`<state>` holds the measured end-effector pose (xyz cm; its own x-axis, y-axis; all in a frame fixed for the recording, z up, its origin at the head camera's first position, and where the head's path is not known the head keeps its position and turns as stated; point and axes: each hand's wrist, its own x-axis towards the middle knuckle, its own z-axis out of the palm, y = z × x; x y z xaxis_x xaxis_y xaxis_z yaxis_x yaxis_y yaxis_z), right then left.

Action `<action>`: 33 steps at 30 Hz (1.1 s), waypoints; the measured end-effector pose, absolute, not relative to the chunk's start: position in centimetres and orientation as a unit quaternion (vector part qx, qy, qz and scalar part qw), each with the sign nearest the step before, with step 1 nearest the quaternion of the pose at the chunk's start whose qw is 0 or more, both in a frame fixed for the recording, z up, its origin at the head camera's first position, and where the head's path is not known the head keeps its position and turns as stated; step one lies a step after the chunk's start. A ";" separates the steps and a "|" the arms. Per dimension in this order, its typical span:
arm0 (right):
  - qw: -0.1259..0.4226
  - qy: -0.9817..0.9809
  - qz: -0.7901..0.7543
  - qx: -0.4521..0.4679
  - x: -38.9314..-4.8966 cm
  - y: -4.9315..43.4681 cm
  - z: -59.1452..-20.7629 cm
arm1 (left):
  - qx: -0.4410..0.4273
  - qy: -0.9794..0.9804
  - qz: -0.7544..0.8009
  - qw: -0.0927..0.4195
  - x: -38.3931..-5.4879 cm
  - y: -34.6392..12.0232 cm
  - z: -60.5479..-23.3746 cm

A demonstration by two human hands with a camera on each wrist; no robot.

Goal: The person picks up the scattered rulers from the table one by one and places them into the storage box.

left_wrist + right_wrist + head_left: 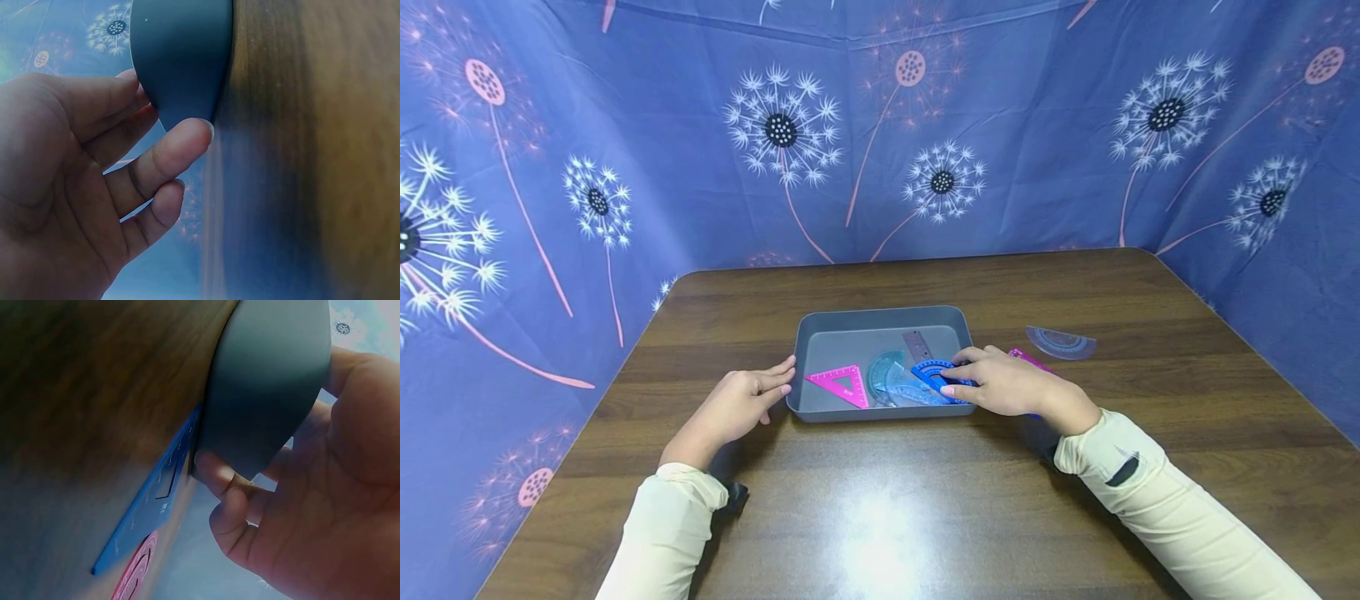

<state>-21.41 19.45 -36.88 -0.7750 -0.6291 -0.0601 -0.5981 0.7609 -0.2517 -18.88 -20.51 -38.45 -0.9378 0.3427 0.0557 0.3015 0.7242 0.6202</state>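
Note:
A grey tray [880, 415] stands in the middle of the table. My left hand [741, 408] touches its left end with fairly straight fingers, and one fingertip lies against the outer wall in the left wrist view. Reaching over the right rim, my right hand [1003, 383] pinches a blue protractor [927, 375] inside the tray. The tray wall hides that grip in the right wrist view. Also in the tray lie a pink set square [859, 393], a teal protractor [877, 371], a clear bluish set square [902, 382] and a dark see-through ruler [916, 343].
A clear purplish protractor [1062, 343] lies on the table right of the tray. Close by the tray's right side are a blue set square [147, 509] and a pink protractor [133, 572], mostly behind my right hand in the head view. Patterned blue cloth [865, 167] hangs behind the table.

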 end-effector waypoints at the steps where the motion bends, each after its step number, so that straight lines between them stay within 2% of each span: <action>1: 0.073 0.936 -0.109 -0.326 -21.4 19.4 -36.9 | 0.175 0.927 0.329 0.030 -18.9 -20.5 -38.5; 25: 0.087 0.936 -0.122 -0.319 -21.6 19.6 -36.8 | 0.162 0.928 0.335 0.035 -18.9 -20.6 -38.2; 33: 0.062 0.930 -0.153 -0.327 -21.9 20.2 -36.0 | 0.172 0.926 0.334 0.035 -18.8 -20.5 -38.2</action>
